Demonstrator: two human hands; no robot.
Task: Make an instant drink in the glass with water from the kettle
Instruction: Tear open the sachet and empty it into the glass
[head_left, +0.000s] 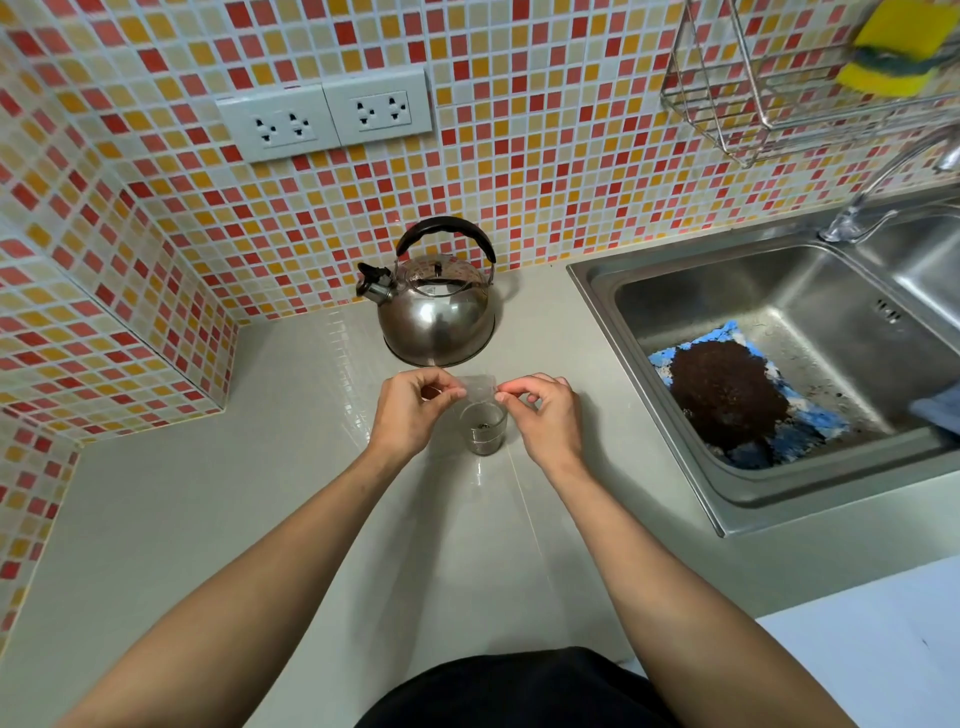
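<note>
A small clear glass (483, 431) stands on the grey counter (208, 519) with dark granules at its bottom. Just above its rim, a small clear plastic sachet (479, 387) is held between both hands. My left hand (413, 410) pinches the sachet's left edge and my right hand (545, 410) pinches its right edge. Behind them, near the tiled wall, sits a steel kettle (436, 312) with a black handle, its spout pointing left.
A steel sink (779, 291) lies to the right, holding a blue cloth (810, 421) covered with dark grounds. A tap (878, 192) rises behind it. Wall sockets (324, 114) sit above the kettle. A wire rack (769, 88) with yellow sponges (893, 47) hangs top right.
</note>
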